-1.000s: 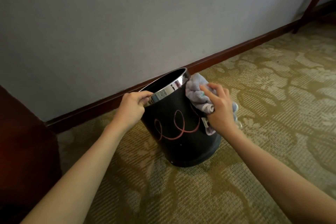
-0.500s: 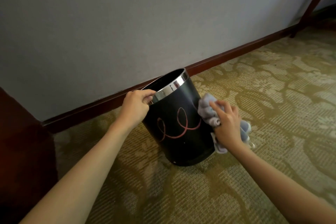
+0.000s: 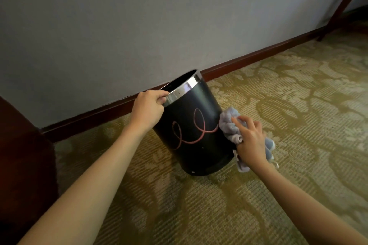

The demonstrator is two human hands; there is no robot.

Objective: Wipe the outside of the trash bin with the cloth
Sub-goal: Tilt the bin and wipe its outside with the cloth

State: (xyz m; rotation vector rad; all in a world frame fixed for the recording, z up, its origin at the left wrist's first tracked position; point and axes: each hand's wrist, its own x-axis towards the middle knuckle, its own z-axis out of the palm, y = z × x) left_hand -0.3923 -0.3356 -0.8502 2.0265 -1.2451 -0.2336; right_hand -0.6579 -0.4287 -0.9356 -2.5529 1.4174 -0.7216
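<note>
A black trash bin [image 3: 196, 137] with a chrome rim and pink loops drawn on its side stands tilted on the carpet near the wall. My left hand [image 3: 148, 108] grips the chrome rim at its left edge. My right hand [image 3: 252, 143] presses a crumpled pale blue cloth [image 3: 229, 125] against the bin's lower right side. Part of the cloth hangs below and behind my palm. The bin's far side is hidden.
A grey wall with a dark wooden skirting board [image 3: 249, 59] runs behind the bin. Dark wooden furniture [image 3: 22, 161] stands at the left. A wooden leg [image 3: 344, 2] slants down at the top right. Patterned olive carpet [image 3: 298, 109] covers the floor.
My right hand has slid the cloth down the bin's right side, from just under the rim to its lower part. My left hand has kept its hold on the rim.
</note>
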